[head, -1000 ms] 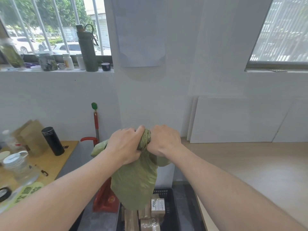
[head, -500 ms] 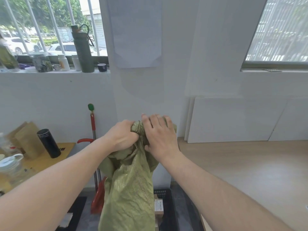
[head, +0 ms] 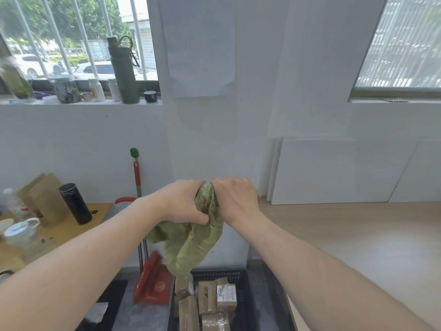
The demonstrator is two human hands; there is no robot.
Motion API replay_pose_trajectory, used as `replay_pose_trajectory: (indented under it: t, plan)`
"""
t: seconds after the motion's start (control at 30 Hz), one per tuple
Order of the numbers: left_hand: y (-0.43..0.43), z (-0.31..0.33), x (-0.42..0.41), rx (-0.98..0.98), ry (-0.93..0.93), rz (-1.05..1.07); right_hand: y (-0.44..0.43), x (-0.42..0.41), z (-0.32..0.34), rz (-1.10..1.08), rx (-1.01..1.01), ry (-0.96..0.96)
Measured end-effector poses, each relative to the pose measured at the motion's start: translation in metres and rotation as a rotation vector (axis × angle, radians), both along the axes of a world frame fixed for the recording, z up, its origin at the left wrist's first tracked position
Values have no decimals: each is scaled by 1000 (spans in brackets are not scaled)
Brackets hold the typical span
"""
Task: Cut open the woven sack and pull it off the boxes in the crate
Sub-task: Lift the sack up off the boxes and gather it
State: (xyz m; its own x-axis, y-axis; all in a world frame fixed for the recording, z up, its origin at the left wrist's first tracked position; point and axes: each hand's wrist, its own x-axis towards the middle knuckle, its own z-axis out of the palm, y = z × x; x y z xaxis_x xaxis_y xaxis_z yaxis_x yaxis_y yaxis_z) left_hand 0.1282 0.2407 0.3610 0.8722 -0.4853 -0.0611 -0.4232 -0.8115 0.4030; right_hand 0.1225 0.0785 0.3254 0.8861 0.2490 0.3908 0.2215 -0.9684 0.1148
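1. Far left: a wooden table carries a clear jar with a white lid, brown paper bags and an upright black flask.
2. Above it, the window sill holds a tall green bottle with small containers beside it.
3. A red dustpan stands on the floor against the wall, just left of the crate, with a red-handled pole rising behind it.
4. Left hand: fingers are curled tight round the bunched top of the sack, with the thumb clamped underneath.
5. Woven sack: green and crumpled, it is held up between both hands in front of the wall. Its body hangs down and tapers to a tip above the crate's far left corner. Whether the tip touches the box beneath cannot be told.
6. Right hand: the back faces the camera and the fingers are bent over the same bunch, gripping it right beside the left hand.
7. Black crate: it sits on the floor below the hands. The taped brown boxes in it lie uncovered, one bearing a white label.
8. Right: white boards lean against the wall on a pale wooden surface.
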Motion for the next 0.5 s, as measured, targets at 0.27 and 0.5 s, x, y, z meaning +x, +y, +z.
replay_pose_trajectory:
  t: [0.27,0.5]
  plan:
    - [-9,-13,-8,435,-467,55,3,0,10,-34,125,226]
    - [-11,-24,-1,318,-534,143,2,2,18,-54,219,417]
